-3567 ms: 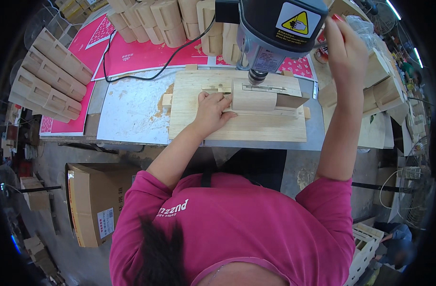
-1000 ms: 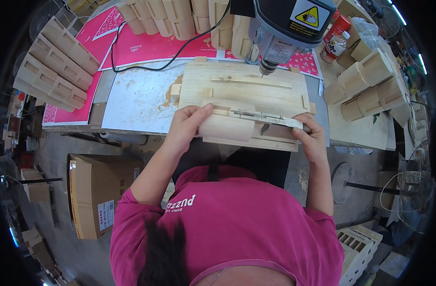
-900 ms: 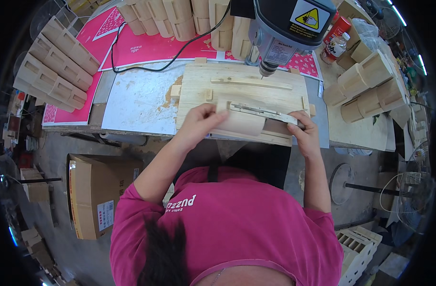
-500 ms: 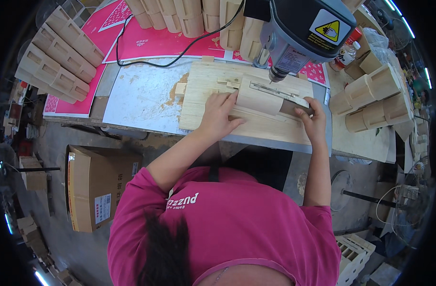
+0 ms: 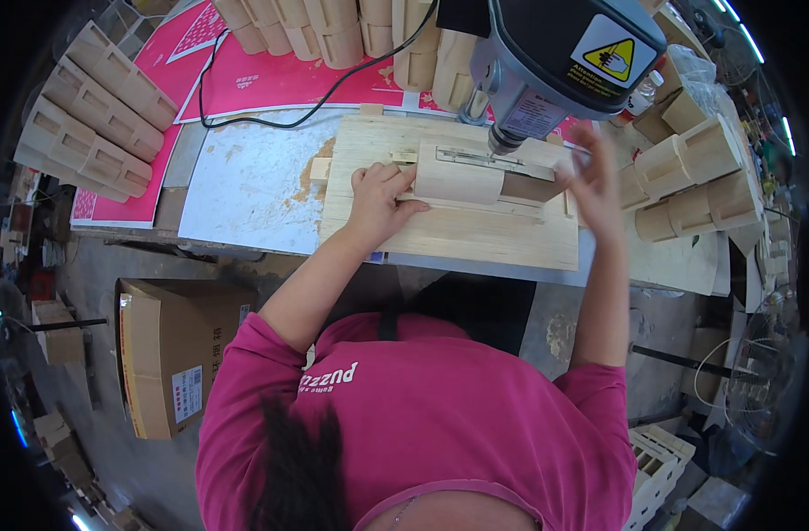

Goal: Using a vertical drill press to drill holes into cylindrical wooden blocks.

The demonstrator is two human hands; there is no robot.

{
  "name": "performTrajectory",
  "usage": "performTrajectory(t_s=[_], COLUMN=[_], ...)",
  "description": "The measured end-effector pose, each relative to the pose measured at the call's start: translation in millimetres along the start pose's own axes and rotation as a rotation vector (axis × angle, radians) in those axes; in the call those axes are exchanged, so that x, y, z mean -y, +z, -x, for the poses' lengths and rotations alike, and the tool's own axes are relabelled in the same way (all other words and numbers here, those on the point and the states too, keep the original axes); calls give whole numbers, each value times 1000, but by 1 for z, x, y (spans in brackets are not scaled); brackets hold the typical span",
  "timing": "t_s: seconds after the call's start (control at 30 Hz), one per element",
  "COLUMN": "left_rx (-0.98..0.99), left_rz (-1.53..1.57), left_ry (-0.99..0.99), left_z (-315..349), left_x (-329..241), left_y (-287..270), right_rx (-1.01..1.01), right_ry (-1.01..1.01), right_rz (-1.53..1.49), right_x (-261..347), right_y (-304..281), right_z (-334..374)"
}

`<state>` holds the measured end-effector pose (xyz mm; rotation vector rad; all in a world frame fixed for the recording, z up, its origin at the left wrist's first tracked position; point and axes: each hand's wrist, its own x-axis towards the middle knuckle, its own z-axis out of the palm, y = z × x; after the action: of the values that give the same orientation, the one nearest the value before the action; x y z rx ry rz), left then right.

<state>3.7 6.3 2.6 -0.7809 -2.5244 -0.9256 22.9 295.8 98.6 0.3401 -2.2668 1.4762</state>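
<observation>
Far left, upper part of the frame: rows of pale wooden boxes (image 5: 90,111) lie stacked on pink printed sheets (image 5: 272,80); whether anything is inside them cannot be told. Lower left, on the floor: a brown cardboard carton (image 5: 170,350), flaps shut, with a small white rectangular label on its side.

Centre left: the bench (image 5: 245,190) shows a bare scuffed white patch with sawdust at its right edge, the only open room. A black cable (image 5: 280,119) snakes across the pink sheets above it.

Centre: a flat wooden jig board (image 5: 457,234) sits on the bench, its near edge close to the bench's front edge. On it lies the rounded wooden workpiece (image 5: 462,181), directly under the drill bit. The left hand (image 5: 379,199) rests on the workpiece's left end, fingers (image 5: 395,177) spread and pressing flat, not wrapped around it.

Upper centre-right: the grey drill press head (image 5: 559,53) carries a white square label with a yellow warning triangle.

Right: the right hand (image 5: 594,177) is lifted just beside the workpiece's right end, fingers loosely open, holding nothing visible.

Far right: more wooden boxes (image 5: 696,177) crowd the bench edge. Lower right: a white slatted crate (image 5: 661,465) on the floor.
</observation>
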Motion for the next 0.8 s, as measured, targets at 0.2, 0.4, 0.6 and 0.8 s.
performTrajectory(t_s=[0.2, 0.4, 0.6, 0.8], left_rx=[18, 52, 58, 76], left_rz=[22, 19, 30, -15], left_ry=[37, 21, 23, 11], left_z=[-2, -2, -2, -2], left_x=[2, 0, 1, 3], left_y=[-2, -2, -3, -2], right_rx=[-265, -148, -367, -316], right_ry=[-206, -236, -254, -188], right_rz=[146, 565, 502, 398], right_x=[99, 114, 105, 34], right_y=[-39, -34, 8, 37], right_z=[-101, -87, 8, 39])
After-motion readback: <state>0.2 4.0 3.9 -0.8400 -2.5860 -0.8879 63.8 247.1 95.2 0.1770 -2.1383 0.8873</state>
